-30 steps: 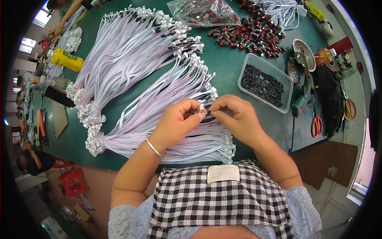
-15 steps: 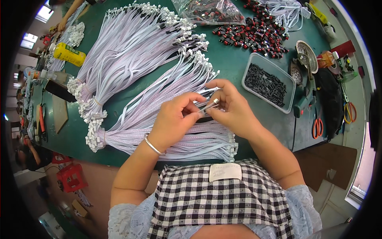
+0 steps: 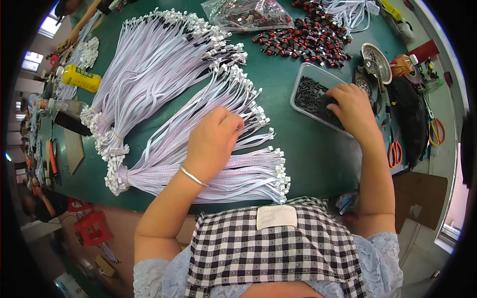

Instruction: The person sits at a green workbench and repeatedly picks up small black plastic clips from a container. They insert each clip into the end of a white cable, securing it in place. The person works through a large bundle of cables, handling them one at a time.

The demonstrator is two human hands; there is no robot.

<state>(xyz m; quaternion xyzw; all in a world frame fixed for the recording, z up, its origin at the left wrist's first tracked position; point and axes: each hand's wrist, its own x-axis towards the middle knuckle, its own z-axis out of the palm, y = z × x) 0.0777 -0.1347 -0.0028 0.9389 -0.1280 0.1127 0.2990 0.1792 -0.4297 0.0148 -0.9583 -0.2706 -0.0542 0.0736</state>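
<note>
My left hand [image 3: 212,144] is curled over the lower bundle of white flat ribbon cables [image 3: 233,171], its fingers bent inward. Whatever it pinches is hidden behind the fingers. On the right, my right hand [image 3: 354,110] reaches over the rim of a clear plastic tub [image 3: 299,107]. Its thumb and forefinger stand apart, and the fingertips touch the short black tube pieces [image 3: 310,94] inside; no piece shows in its grasp. A larger bundle of white ribbon cables [image 3: 144,69] with small white connectors fans out beyond my left hand.
Red-and-black small parts [image 3: 318,42] lie heaped behind the tub, beside a clear bag [image 3: 248,15] of similar parts. Right of it are a metal dish [image 3: 376,62] and orange-handled scissors [image 3: 395,153]. A yellow bottle [image 3: 81,78] lies at far left. A co-worker's arm [image 3: 84,20] shows top left.
My right hand has left my left hand and moved right to the tub. Both hands were together at a cable end before; my left hand has drawn slightly left and its fingers curled in.
</note>
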